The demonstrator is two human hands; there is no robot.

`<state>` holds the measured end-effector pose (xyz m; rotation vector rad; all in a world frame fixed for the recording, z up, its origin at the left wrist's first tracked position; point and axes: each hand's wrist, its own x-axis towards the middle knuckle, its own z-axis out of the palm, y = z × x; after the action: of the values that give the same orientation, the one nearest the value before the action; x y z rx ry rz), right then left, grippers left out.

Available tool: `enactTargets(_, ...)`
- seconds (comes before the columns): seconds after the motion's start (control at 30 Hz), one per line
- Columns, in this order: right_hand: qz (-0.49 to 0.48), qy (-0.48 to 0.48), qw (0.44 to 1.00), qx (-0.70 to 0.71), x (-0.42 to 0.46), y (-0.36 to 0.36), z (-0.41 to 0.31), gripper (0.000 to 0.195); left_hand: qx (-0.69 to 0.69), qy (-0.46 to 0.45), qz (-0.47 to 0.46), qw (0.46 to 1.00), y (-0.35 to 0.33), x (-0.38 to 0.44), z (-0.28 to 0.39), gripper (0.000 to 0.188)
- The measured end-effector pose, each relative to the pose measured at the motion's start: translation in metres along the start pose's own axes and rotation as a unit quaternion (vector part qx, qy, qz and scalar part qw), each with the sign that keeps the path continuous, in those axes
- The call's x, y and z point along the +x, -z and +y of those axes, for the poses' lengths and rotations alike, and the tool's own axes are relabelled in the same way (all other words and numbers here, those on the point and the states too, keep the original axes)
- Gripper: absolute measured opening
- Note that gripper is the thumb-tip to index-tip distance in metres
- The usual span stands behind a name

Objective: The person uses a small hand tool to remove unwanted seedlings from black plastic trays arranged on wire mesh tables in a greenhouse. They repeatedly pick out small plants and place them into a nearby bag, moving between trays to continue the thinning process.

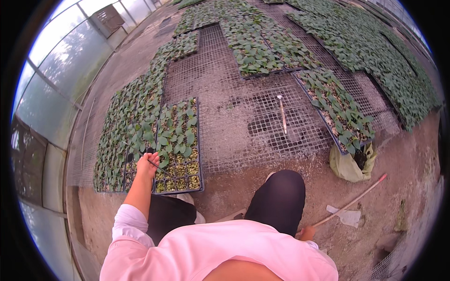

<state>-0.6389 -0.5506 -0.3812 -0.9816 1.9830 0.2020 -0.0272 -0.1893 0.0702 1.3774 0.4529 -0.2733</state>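
Note:
My left hand is closed around a thin dark rod, over the near part of the seedling trays. The rod slants across the plug tray, whose far cells hold green seedlings while the near cells show yellowish growing medium. A few dark cells lie just beyond my hand in the tray to its left. At the lower right, my right hand is at the lower end of a long wooden stick with a reddish tip; part of the hand is hidden by my body, so its grip is unclear.
More seedling trays spread ahead and right. A light-handled tool lies on the wire mesh. An open bag with dark material stands by the right tray. White scraps lie under the stick. Greenhouse panels line the left side.

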Motion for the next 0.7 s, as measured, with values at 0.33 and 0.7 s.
enactTargets(0.33, 0.240, -0.031, 0.968, 0.061, 0.014, 0.019, 0.014, 0.039, 0.052, 0.044, -0.049, 0.996, -0.031, 0.035, -0.004, 0.024)
enactTargets(0.7, 0.078, -0.028, 0.989, 0.122, 0.029, 0.029, 0.017, 0.033, 0.055, 0.001, -0.065, 0.996, -0.047, 0.028, -0.002, 0.018)
